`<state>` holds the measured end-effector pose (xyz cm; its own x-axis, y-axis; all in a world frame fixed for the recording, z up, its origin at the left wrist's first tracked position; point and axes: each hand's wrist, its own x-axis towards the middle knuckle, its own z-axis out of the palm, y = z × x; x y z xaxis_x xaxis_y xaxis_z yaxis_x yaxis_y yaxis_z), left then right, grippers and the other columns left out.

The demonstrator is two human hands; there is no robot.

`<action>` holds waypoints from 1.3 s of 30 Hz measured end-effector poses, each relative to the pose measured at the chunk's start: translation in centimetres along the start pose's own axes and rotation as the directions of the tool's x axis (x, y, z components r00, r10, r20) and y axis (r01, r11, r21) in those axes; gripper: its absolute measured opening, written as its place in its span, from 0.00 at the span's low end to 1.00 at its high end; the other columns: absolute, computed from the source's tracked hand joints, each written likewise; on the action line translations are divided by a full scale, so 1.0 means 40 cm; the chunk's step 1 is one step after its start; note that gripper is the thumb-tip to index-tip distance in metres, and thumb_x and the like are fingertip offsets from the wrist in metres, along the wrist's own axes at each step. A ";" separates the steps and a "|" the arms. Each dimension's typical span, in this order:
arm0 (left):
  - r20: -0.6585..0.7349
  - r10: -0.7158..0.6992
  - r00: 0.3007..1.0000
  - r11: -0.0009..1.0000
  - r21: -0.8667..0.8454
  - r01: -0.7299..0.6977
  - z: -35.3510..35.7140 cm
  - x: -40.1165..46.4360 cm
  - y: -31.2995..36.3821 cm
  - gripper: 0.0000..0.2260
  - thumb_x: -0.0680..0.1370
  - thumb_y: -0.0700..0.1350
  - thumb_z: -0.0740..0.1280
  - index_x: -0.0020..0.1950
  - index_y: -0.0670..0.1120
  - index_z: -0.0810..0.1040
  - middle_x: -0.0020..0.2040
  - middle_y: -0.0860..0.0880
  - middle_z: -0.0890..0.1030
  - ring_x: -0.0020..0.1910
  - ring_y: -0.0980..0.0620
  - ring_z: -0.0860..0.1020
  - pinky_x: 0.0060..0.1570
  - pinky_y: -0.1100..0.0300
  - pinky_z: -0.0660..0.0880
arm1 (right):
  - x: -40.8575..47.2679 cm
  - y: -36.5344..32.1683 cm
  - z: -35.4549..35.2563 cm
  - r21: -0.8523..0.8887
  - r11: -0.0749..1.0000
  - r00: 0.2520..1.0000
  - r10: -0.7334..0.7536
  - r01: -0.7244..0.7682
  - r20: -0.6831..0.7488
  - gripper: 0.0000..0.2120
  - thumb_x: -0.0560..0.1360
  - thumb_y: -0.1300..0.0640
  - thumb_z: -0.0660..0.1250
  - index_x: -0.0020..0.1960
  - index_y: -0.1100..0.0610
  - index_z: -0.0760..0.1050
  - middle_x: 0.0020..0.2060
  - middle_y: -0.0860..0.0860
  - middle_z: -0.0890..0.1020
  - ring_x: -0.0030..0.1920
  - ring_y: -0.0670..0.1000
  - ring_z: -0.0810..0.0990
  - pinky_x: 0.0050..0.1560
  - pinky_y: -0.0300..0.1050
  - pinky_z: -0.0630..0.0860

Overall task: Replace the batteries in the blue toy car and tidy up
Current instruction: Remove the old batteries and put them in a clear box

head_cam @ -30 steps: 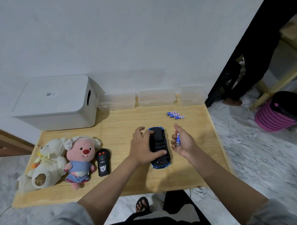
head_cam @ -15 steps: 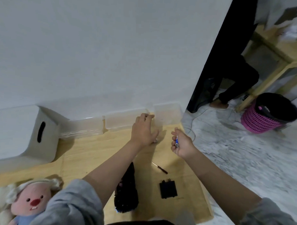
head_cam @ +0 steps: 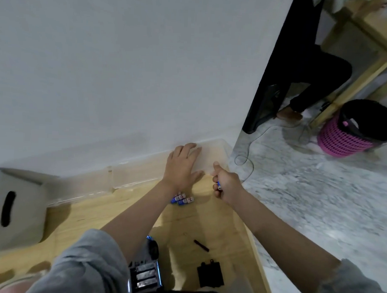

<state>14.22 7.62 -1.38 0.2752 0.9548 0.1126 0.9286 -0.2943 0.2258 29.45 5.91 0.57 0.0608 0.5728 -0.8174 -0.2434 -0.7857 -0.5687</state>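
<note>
The blue toy car [head_cam: 150,269] lies upside down near the bottom edge, its battery bay open, partly hidden by my left sleeve. Its black battery cover [head_cam: 210,274] lies to the right, with a small screwdriver [head_cam: 201,245] above it. A few blue batteries [head_cam: 183,199] rest on the table just below my left wrist. My left hand [head_cam: 183,165] lies flat, fingers spread, on the rightmost clear plastic bin [head_cam: 216,153] at the wall. My right hand [head_cam: 225,184] is curled around a blue battery [head_cam: 219,185] right beside that bin.
Two more clear bins [head_cam: 88,186] line the wall to the left, then a white storage box [head_cam: 15,210]. The wooden table [head_cam: 235,231] ends close on the right over a marble floor. A pink waste basket [head_cam: 353,134] and a person's legs stand beyond.
The view has tilted and closed in on the table's far right corner. My left hand has moved from the table up onto the rightmost clear bin. My right hand still holds the battery.
</note>
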 end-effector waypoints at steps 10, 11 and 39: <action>-0.160 0.065 0.985 0.998 0.036 -0.060 0.014 -0.016 0.006 0.36 0.66 0.53 0.74 0.69 0.46 0.64 0.64 0.44 0.75 0.60 0.46 0.71 0.56 0.44 0.74 | -0.031 -0.044 0.012 -0.078 0.976 0.977 -0.208 0.205 -0.039 0.11 0.76 0.51 0.65 0.40 0.57 0.70 0.27 0.51 0.66 0.19 0.47 0.65 0.21 0.36 0.58; -0.198 0.072 0.977 0.996 0.059 -0.062 0.015 -0.018 0.010 0.37 0.65 0.53 0.75 0.70 0.46 0.63 0.64 0.43 0.75 0.60 0.46 0.71 0.57 0.43 0.74 | -0.037 -0.052 0.013 -0.071 0.971 0.972 -0.233 0.230 -0.036 0.11 0.76 0.51 0.66 0.40 0.56 0.70 0.27 0.51 0.66 0.19 0.47 0.65 0.21 0.36 0.58; -0.167 -0.071 0.983 0.961 0.252 0.113 -0.042 0.005 0.042 0.63 0.46 0.71 0.75 0.75 0.48 0.58 0.70 0.41 0.58 0.67 0.41 0.61 0.60 0.35 0.66 | 0.001 -0.154 0.069 0.022 0.999 0.997 -0.033 0.032 0.076 0.10 0.72 0.72 0.52 0.38 0.63 0.69 0.34 0.57 0.68 0.30 0.53 0.66 0.30 0.44 0.68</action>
<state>15.40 7.25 0.64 0.1629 0.9527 0.2565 0.9862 -0.1648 -0.0141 28.26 11.40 4.30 -0.0047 0.6147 -0.7888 -0.2630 -0.7618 -0.5921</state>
